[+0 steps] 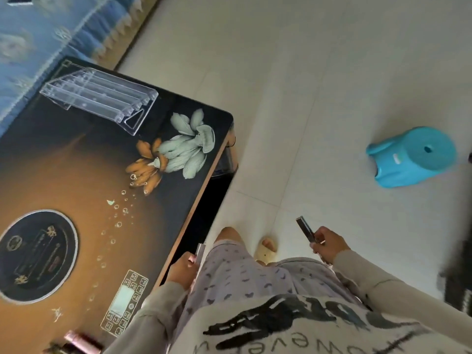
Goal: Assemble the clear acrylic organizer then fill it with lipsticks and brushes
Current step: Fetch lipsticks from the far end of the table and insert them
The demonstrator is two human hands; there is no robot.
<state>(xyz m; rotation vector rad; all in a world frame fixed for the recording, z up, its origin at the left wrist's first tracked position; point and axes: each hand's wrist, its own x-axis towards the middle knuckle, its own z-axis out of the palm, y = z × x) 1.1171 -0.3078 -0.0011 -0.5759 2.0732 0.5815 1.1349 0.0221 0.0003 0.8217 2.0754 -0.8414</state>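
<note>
The clear acrylic organizer [101, 97] is seen lying tipped on its side at the far corner of the worktop [178, 205], close to two edges, with nothing yet in its tiers. It is judged light, rigid and slick, liable to scratch or crack if knocked, so it is best taken by its thicker side walls and stood upright before filling. The right hand [329, 245] is closed on a slim dark lipstick tube [305, 228], held out over the floor; the left hand [182, 270] is closed on a pale tube [200, 249] at the near edge of the worktop. Both tubes are judged small, hard and smooth, easily rolled off an edge. More pink tubes [81, 342] lie at the near corner. Ample bare worktop is left between them and the organizer.
</note>
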